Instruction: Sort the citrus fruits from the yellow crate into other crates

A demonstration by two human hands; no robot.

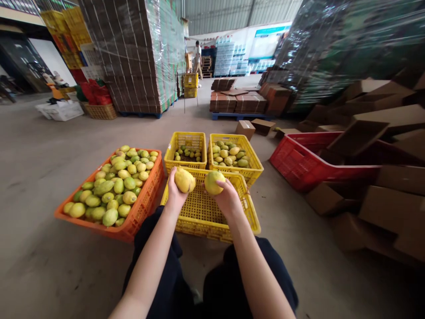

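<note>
My left hand (175,195) is closed round a smooth oval yellow fruit (185,180) with a dark blemish low on its right side. In my right hand (229,199) is a rounder green-yellow fruit (213,183), gripped between thumb and fingers. Both fruits are above the front yellow crate (202,212), whose slotted floor shows between my arms. To the left, an orange crate (142,219) is heaped with similar yellow and green fruits (118,186). Behind the front crate stand a back left yellow crate (169,161) with several small greenish fruits and a back right yellow crate (254,170) holding larger ones.
On the right, a red crate (292,166) holds cardboard, with open boxes (381,208) piled beside it. Flattened cartons (222,104) lie on a blue pallet (229,116) ahead. Wrapped stacks (129,57) rise at left and right. A person (198,60) is upright far back.
</note>
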